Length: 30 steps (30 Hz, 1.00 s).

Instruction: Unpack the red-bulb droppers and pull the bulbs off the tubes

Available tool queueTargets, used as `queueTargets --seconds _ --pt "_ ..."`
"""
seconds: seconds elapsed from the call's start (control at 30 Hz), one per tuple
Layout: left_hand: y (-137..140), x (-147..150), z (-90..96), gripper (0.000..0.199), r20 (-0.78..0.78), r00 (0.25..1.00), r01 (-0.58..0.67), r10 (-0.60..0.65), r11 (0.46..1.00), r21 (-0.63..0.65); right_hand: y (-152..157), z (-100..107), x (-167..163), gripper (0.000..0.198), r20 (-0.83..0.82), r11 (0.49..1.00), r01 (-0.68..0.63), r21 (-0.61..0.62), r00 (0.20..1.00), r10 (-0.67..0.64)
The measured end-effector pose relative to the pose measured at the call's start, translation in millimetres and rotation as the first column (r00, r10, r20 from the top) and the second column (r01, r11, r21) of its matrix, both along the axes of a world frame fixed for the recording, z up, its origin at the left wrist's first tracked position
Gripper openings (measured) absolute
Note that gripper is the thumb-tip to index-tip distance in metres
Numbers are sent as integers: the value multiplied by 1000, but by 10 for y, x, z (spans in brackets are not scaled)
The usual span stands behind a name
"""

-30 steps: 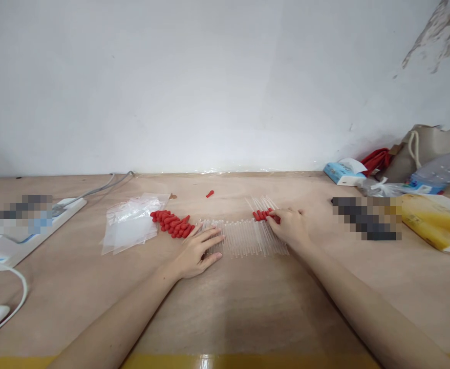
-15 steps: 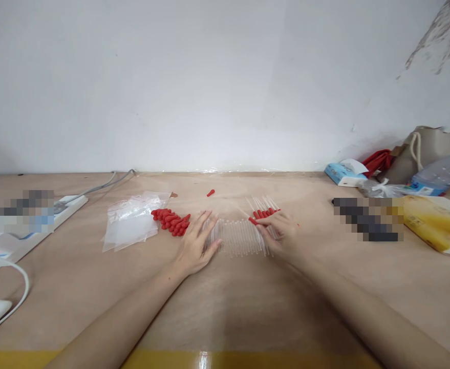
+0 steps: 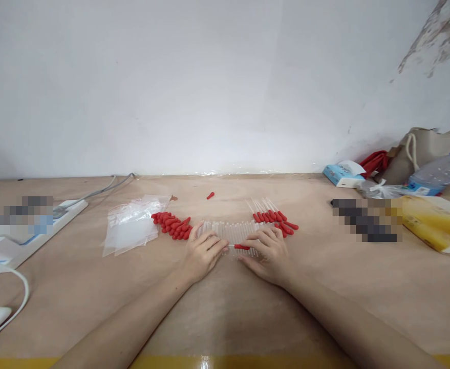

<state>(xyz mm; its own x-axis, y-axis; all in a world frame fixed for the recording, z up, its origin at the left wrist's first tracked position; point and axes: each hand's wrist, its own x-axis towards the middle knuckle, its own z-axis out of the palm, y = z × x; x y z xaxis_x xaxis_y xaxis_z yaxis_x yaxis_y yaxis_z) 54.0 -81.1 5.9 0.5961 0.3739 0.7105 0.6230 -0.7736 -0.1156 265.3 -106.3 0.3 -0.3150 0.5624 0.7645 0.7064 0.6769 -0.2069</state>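
Observation:
My left hand (image 3: pixel 206 252) is closed on a thin clear glass tube (image 3: pixel 231 246), most of it hidden by the fingers. A red rubber bulb (image 3: pixel 241 247) is at the tube's right end, pinched in the fingers of my right hand (image 3: pixel 268 252). Both hands are over a row of clear glass tubes (image 3: pixel 228 229) lying side by side. Left of the row is a pile of loose red bulbs (image 3: pixel 173 225). Droppers with red bulbs fitted on thin tubes (image 3: pixel 269 214) lie behind my right hand, bulbs toward me.
One red bulb (image 3: pixel 210 196) lies alone farther back. Clear zip bags (image 3: pixel 130 228) are at the left, beyond them a white power strip (image 3: pixel 73 205) with cables. On the right are a blue tissue pack (image 3: pixel 342 176), a yellow package (image 3: pixel 432 223) and a plastic bottle (image 3: pixel 435 174).
My right hand has moved left and nearer, from the droppers to beside my left hand. My left hand has gone from spread fingers to closed on a tube.

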Motion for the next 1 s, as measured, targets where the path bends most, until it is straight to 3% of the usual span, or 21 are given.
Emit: queueTargets --seconds 0.13,0.6,0.77,0.9,1.0 --pt "-16 29 29 13 -14 1000 17 -17 1000 0 22 -41 -22 7 80 996 42 83 996 -49" --pt "-13 1 26 15 -8 998 61 -61 998 -13 -18 -13 67 14 203 994 68 84 976 -84" --pt "63 -191 -7 19 147 989 -25 35 997 -74 80 0 334 10 -42 984 175 25 984 -173" --pt "126 -246 -53 27 248 964 -47 95 980 -196 216 15 545 17 -312 984 90 -154 940 -134" --pt "160 -234 -80 35 257 951 -105 173 960 -258 298 24 705 23 -417 938 160 -309 863 -284"
